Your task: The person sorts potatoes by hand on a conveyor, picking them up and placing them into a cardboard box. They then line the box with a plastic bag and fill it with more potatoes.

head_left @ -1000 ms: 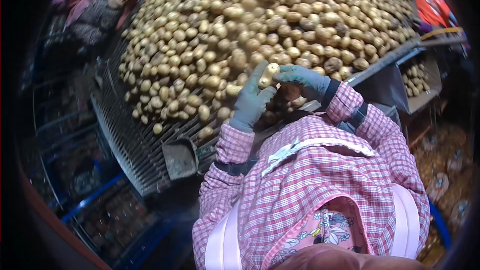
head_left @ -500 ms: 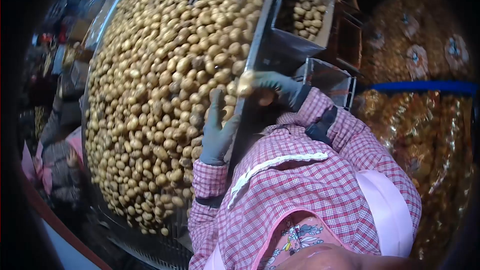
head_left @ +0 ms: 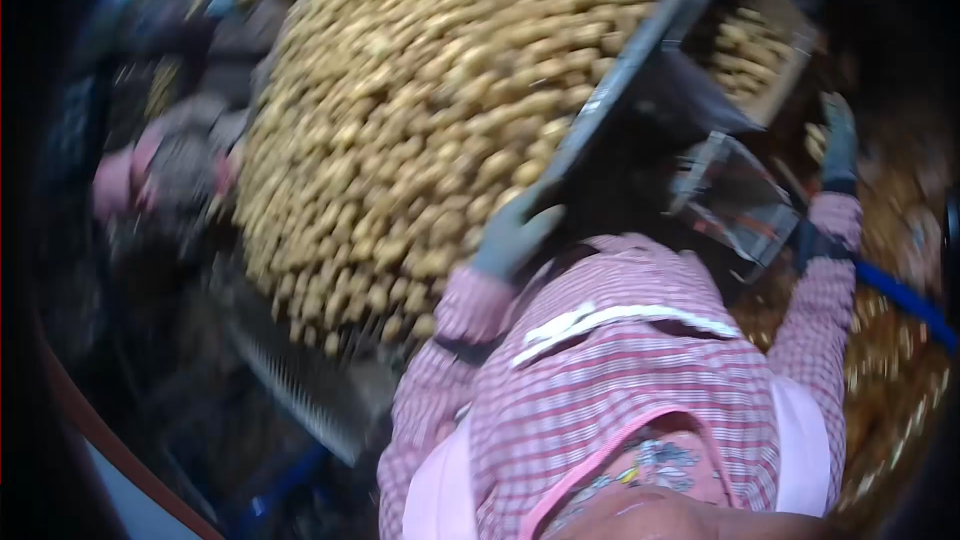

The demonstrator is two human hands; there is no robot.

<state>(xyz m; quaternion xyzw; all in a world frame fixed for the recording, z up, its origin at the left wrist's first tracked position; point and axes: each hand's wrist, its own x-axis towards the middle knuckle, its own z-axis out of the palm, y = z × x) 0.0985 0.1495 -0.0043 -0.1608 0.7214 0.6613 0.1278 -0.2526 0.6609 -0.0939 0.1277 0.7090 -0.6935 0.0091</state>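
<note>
The left hand (head_left: 512, 232), in a grey-green glove, rests with loosely spread fingers on the near edge of the heap of small yellow-brown potatoes (head_left: 420, 110), holding nothing. The right hand (head_left: 838, 140), gloved alike, reaches out far right of the heap, past the dark metal chute (head_left: 735, 195); motion blur hides its grip.

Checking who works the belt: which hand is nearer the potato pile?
Left. The left hand rests at the near edge of the potato pile; the right hand is stretched out far to the right, beyond the side bin.
</note>
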